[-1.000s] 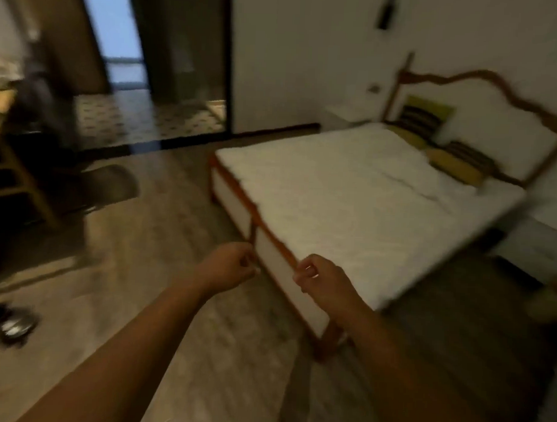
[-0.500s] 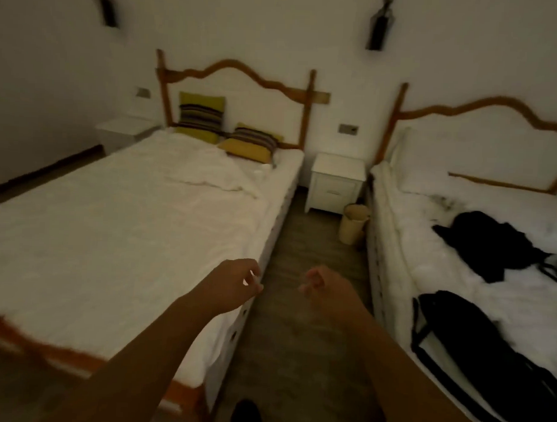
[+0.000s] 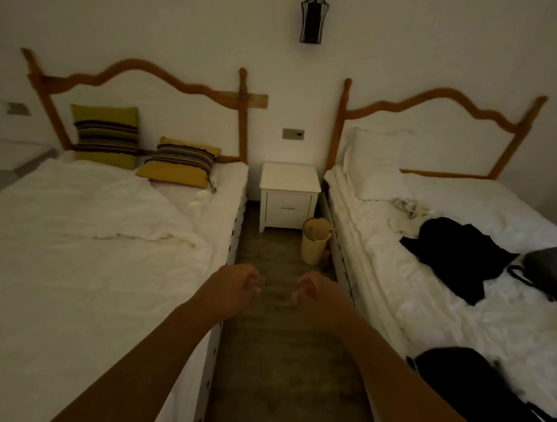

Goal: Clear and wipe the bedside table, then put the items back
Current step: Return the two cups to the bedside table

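Left hand [image 3: 236, 285] and right hand [image 3: 315, 291] hang loosely curled, empty — in this dim light a careless step could topple the basket [image 3: 315, 243] just beside the desk [image 3: 290, 176].

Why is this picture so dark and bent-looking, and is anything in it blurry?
Head view: dim, warm light, the wall lamp looks unlit, and the white bedside table is the palest patch. Head view: the wide lens leans the headboards outward at the edges; the left hand and right hand are slightly smeared.
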`<state>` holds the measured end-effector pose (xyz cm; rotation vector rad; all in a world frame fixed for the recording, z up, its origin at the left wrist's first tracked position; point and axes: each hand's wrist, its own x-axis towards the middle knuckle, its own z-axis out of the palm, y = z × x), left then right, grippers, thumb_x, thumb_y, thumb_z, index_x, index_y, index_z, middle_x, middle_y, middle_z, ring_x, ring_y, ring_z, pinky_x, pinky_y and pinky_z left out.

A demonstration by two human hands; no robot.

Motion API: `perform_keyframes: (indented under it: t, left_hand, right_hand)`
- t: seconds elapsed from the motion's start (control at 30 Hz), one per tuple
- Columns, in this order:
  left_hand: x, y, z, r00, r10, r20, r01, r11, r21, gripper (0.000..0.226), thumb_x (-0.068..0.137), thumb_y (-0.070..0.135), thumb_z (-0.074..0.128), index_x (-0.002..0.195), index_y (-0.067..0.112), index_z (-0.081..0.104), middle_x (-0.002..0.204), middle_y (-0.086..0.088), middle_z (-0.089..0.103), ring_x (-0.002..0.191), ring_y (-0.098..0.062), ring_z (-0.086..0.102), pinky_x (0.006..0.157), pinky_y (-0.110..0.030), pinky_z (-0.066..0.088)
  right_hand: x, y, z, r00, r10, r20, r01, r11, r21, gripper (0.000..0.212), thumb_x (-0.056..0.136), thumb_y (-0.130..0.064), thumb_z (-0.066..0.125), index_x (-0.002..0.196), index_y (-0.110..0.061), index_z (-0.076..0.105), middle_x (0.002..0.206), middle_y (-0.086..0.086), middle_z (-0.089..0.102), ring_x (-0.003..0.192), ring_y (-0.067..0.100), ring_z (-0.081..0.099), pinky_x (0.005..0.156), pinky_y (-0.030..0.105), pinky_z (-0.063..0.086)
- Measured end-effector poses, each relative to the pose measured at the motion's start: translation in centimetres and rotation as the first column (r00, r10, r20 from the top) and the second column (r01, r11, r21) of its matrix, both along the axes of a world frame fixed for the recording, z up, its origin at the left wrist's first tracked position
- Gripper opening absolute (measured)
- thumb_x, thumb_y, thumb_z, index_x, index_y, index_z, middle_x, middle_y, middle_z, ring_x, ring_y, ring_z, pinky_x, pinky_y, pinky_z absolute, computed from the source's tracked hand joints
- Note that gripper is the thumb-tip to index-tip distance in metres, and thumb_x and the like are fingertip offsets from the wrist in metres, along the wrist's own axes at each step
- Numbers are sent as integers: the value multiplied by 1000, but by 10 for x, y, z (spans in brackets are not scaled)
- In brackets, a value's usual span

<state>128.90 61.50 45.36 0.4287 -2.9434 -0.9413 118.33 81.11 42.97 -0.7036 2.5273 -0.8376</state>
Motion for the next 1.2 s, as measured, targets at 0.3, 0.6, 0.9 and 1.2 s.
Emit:
perform_keyframes:
  t: [0.3, 0.6, 0.9, 1.2]
  left_hand:
    - [-232, -57, -15, 998, -16, 55, 18, 999, -44, 28, 93, 28, 60, 119, 20, 58, 110, -2, 63, 93, -10, 56, 83, -22, 45]
    - [-426, -104, -8, 993, 21, 116, -17, 999, -41, 28, 95, 25, 58, 121, 17, 56, 110, -4, 63, 96, -14, 57, 91, -28, 48]
    - [-590, -231, -48, 995, 83, 54, -84, 996, 6, 30, 93, 26, 60, 122, 18, 57, 111, -3, 64, 89, -6, 52, 79, -19, 39]
    - [-670, -394, -77, 966, 255, 41, -256, 967, 11, 33, 92, 28, 61, 124, 18, 57, 114, -1, 65, 86, -8, 57, 74, -5, 39]
  right_hand:
    - [-235, -54, -21, 999, -47, -7, 47, 997, -65, 29, 88, -40, 64, 112, -27, 53, 88, -15, 57, 76, 1, 56, 57, 14, 37]
    - [-437, -116, -18, 999, 35, -15, -35, 999, -11, 30, 88, -39, 64, 112, -24, 56, 84, -11, 62, 72, 2, 58, 57, 13, 37]
    - [-591, -237, -34, 1000, 14, -4, -14, 999, -32, 38, 88, -45, 64, 121, -32, 51, 92, -18, 58, 79, -4, 54, 61, 12, 35]
    - [-707, -417, -45, 982, 187, 16, -187, 982, 4, 56, 89, -41, 64, 138, -28, 40, 124, -2, 57, 106, 12, 54, 85, 25, 40]
